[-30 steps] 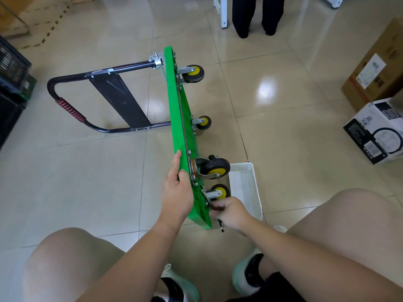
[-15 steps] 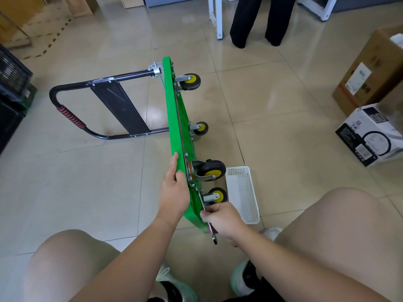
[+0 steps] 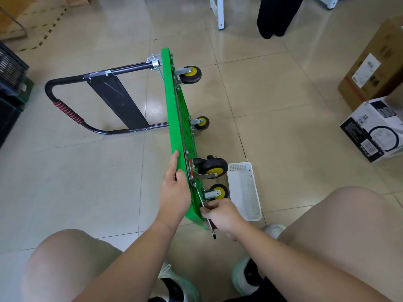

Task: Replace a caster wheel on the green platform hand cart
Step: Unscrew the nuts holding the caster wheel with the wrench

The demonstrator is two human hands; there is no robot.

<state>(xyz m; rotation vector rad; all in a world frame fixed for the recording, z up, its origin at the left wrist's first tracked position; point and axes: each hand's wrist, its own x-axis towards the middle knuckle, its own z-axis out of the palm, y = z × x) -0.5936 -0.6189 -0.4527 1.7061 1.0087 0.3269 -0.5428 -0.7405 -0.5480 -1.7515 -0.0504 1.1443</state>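
Observation:
The green platform cart [image 3: 174, 110] stands on its long edge on the tiled floor, wheels facing right and black handle [image 3: 72, 112] folded out to the left. Several black casters with yellow hubs stick out; the nearest swivel caster [image 3: 212, 167] sits just above a smaller one [image 3: 218, 191]. My left hand [image 3: 175, 190] grips the platform's top edge near its close end. My right hand [image 3: 221, 214] holds a thin metal wrench [image 3: 207, 214] whose far end reaches up to the underside by the near casters.
A white perforated plastic basket [image 3: 246, 192] lies on the floor right of the cart. Cardboard and printed boxes [image 3: 375, 125] stand at the right. A dark crate [image 3: 11, 88] is at the left. Someone's dark trouser legs [image 3: 277, 16] stand at the back. My knees frame the bottom.
The view has shifted, so the cart sits lower and the far room shows more. My right hand slid down the wrench towards the platform's near corner; my left hand kept its grip.

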